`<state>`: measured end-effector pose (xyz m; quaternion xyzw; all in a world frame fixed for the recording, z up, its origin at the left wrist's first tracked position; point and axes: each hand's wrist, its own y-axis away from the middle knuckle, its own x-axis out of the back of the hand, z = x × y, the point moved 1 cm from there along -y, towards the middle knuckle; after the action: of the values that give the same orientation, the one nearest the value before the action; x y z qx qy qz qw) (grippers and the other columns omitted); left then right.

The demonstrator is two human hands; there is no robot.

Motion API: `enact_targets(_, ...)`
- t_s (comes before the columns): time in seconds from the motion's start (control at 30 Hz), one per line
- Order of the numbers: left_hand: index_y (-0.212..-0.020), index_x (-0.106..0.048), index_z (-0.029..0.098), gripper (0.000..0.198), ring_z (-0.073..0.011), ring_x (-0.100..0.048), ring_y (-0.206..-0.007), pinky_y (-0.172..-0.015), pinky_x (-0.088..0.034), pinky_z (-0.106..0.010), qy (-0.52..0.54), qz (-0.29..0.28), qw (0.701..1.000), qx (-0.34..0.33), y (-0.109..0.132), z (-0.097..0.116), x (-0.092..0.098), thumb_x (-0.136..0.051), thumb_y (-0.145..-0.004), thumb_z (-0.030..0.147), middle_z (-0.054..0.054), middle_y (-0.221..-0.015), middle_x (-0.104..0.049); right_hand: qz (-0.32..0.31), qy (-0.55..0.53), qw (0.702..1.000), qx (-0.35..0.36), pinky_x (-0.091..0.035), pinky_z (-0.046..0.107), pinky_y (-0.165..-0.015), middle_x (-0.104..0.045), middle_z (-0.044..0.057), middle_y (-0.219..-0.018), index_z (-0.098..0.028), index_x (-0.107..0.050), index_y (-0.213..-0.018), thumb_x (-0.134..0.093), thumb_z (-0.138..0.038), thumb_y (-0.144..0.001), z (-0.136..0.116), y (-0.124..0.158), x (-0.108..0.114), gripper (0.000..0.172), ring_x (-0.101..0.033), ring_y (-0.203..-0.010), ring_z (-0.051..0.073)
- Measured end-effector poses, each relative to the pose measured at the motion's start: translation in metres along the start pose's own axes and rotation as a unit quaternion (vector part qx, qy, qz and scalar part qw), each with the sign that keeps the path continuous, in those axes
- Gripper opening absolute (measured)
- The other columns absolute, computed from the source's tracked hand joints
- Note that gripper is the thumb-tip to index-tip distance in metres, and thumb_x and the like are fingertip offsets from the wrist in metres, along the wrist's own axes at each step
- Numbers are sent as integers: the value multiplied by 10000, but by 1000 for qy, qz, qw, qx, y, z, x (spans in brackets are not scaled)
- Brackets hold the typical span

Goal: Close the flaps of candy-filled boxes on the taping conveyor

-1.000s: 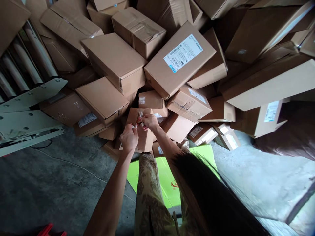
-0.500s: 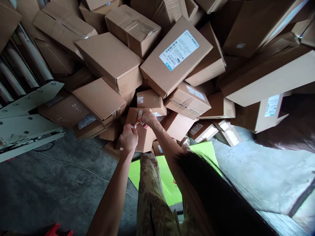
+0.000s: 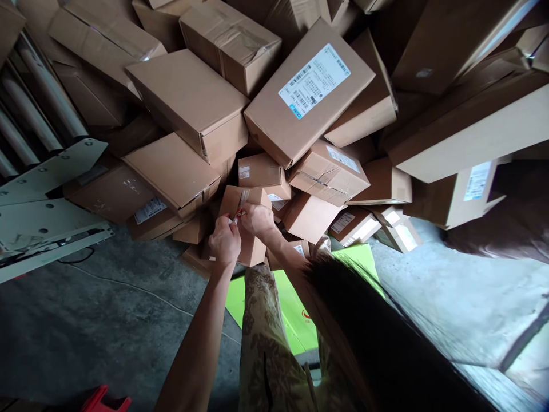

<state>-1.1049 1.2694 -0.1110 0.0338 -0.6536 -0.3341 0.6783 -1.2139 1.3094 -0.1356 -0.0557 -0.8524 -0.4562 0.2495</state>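
Observation:
My left hand (image 3: 225,242) and my right hand (image 3: 258,220) meet in front of a small brown cardboard box (image 3: 249,249) at the foot of a heap of cartons. Both hands are closed in a pinch on a small red and clear wrapper (image 3: 239,214) held between them. The wrapper is tiny and partly hidden by my fingers. My forearms reach up from the bottom of the view, over my patterned trouser leg (image 3: 261,343).
Several cardboard boxes are piled high ahead, one large box (image 3: 300,109) with a white shipping label. A roller conveyor with a pale metal frame (image 3: 47,206) stands at left. Green flattened cardboard (image 3: 295,315) lies on the concrete floor (image 3: 94,320). Dark hair hangs at lower right.
My hands have drawn closer together on the wrapper, the right hand shifting slightly down and left. The view tilted a little; the boxes did not move.

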Motion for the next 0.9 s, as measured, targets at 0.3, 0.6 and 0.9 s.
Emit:
enact_targets(0.3,-1140,-515,204,271,-224,-580,-1043,-845,-456,-316,14,1,1000,-7,1,-3,-2,-420,-887,225,-70,-1183,-601,14,61,994,92,-424,288,-707,-684,84,-933,-221,-645,-1011,-454,-274,-832,11,12,-4,267,-621,-870,240)
enact_targets(0.6,-1105,-535,204,247,-212,-580,-1052,-862,-443,-303,27,-1,1000,3,-1,-7,-1,-423,-886,222,-54,-1205,-603,-15,68,969,235,-374,263,-715,-655,48,-807,-213,-654,-878,-490,-256,-806,27,39,-10,185,-570,-783,180)
enact_targets(0.9,-1083,-546,202,225,-209,-607,-1017,-832,-443,-294,34,-14,999,15,-2,-13,2,-417,-906,254,-60,-1186,-630,21,-118,936,332,-400,322,-726,-534,17,-665,-187,-654,-782,-516,-201,-791,79,98,6,139,-496,-708,170)
